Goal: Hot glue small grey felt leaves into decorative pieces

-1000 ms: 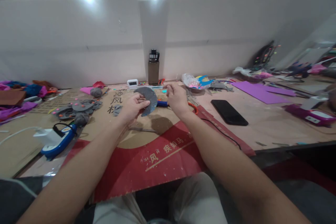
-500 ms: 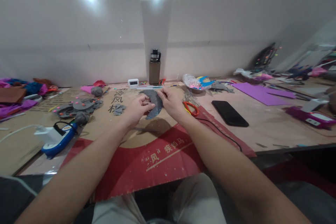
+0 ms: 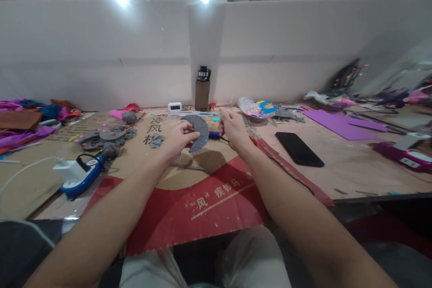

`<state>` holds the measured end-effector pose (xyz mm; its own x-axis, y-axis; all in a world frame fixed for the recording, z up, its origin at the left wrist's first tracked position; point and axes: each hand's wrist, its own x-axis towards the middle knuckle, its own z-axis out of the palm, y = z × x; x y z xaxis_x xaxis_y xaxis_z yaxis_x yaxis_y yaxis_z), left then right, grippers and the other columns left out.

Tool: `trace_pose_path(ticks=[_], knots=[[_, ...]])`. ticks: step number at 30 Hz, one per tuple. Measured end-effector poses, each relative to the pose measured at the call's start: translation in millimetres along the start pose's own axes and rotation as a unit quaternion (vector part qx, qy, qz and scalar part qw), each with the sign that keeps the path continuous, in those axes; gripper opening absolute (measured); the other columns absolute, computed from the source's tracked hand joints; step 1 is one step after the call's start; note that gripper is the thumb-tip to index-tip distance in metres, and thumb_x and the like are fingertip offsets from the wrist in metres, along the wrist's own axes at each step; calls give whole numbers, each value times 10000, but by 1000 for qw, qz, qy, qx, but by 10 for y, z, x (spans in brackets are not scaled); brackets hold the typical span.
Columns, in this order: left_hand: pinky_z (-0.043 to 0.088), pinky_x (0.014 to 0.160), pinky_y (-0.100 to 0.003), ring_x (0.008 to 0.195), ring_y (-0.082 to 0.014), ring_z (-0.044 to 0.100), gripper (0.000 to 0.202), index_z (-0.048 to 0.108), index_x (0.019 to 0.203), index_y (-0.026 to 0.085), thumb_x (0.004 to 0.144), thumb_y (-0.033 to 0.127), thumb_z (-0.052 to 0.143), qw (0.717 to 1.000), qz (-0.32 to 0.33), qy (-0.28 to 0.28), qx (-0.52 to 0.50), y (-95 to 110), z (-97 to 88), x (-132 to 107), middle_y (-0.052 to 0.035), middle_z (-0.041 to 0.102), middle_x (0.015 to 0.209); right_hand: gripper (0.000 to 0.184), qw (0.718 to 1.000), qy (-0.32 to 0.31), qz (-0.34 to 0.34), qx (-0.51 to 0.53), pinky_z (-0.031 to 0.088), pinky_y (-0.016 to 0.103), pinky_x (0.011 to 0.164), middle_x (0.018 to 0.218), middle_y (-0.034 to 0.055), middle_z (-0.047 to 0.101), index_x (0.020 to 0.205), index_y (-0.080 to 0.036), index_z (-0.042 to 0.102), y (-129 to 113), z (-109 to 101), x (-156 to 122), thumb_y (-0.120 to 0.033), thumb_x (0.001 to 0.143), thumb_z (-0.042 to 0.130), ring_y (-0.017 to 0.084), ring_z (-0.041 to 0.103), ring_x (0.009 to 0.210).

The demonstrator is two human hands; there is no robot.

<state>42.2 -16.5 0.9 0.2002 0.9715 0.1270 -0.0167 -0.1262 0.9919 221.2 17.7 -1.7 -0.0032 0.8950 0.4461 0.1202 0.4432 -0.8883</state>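
Observation:
My left hand [image 3: 179, 140] pinches a grey crescent-shaped piece of felt [image 3: 201, 135] by its inner side, holding it up over the cardboard. The crescent's outer edge looks slightly fringed. To its right, apart from it, my right hand [image 3: 232, 127] is raised with the fingers curled closed; whether anything small is in them I cannot make out. Just below those fingers lies a blue-handled tool [image 3: 214, 135], mostly hidden. Red-orange scissor handles [image 3: 254, 141] show partly behind my right wrist. A scrap of grey felt [image 3: 157, 141] lies left of the crescent.
A printed cardboard sheet [image 3: 216, 207] covers the table before me. A bottle [image 3: 202, 90] and a small white clock [image 3: 174, 107] stand at the back. A phone [image 3: 299, 149] and purple sheets [image 3: 337, 123] lie right; a blue power strip [image 3: 84, 180] and grey felt pieces [image 3: 108, 137] left.
My right hand has let go of the crescent and moved right and slightly up. The left hand keeps hold of it. The blue-handled tool now shows between them.

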Motion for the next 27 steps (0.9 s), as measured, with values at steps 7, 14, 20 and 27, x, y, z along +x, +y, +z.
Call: trace_pose_path(ticks=[7,14,20,27], knots=[[377,486,-212,522,-90,522,255,565,736,151,681,335,732,1000,26,-6,-7,-12,13,11,17,581,620,225,987,-130,44,82,355,211,411,558,-62,484,775,-206,520,13,245,-131,-419,820,577,81,428,431],[414,525,-202,584,-82,560,191,646,852,128,702,228,707,986,114,55,-110,165,-68,-17,-30,651,737,284,942,-157,142,262,424,230,536,637,-45,525,770,-201,533,-7,252,-152,-457,766,655,90,462,547],[444,570,-214,623,-93,579,199,674,870,135,695,207,733,978,190,58,-67,232,-103,-39,-36,669,772,278,950,-152,121,244,427,234,548,629,-46,505,787,-206,532,47,322,-181,-462,771,638,97,472,558],[437,527,-219,575,-94,575,169,650,755,127,782,293,669,973,202,104,-40,204,-112,-43,-44,662,717,296,985,-130,35,106,334,228,442,571,-56,426,771,-215,514,26,300,-173,-506,810,543,88,386,461]])
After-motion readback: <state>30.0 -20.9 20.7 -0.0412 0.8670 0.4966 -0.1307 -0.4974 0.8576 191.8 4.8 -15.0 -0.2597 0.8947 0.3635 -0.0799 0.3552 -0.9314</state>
